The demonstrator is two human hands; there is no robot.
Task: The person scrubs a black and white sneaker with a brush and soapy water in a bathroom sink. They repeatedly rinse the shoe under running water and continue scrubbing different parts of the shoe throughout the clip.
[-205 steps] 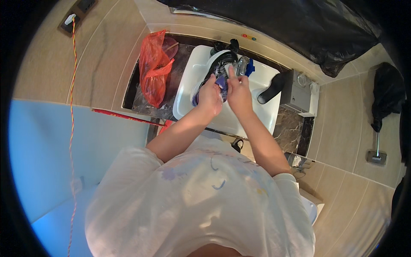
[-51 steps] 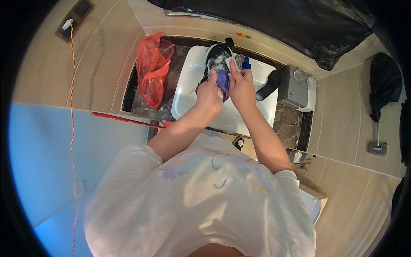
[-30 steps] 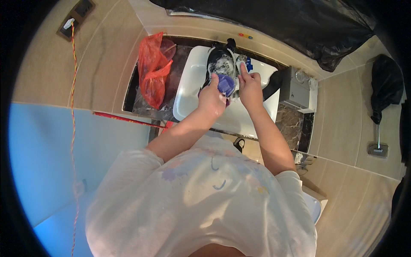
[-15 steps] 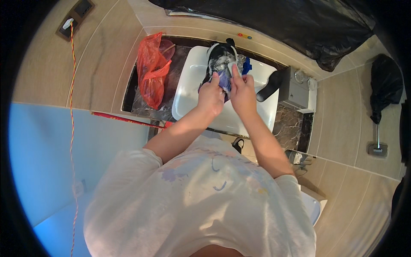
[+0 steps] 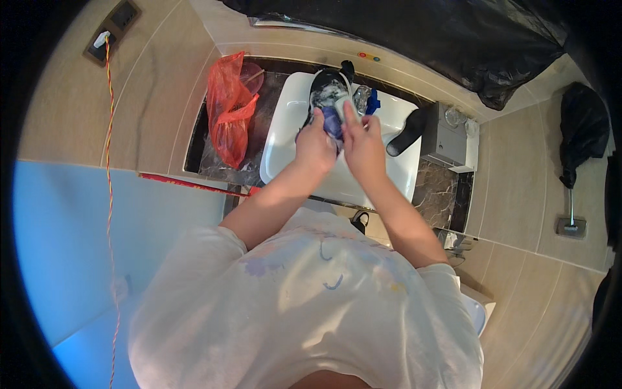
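A black shoe [image 5: 322, 91] with a pale sole edge and a blue-purple part is held over the white sink [image 5: 278, 120], white foam on its upper. Its near end is in my left hand [image 5: 313, 144], fingers wrapped round it. My right hand [image 5: 365, 148] is closed on a small white brush [image 5: 341, 106], pressed against the foamy part of the shoe. The brush's bristles are hidden. Just beyond my right hand, a blue item [image 5: 373, 102] lies beside something clear.
A red plastic bag [image 5: 228, 123] sits on the dark marble counter [image 5: 267, 91], left of the sink. To the right, a long black curved object [image 5: 407, 133] reaches over the basin beside a grey box [image 5: 444, 136]. Black plastic sheeting [image 5: 453, 45] hangs above.
My right hand and the brush have shifted slightly left and down along the shoe. My left hand has moved slightly left, and the shoe has tilted a little with it.
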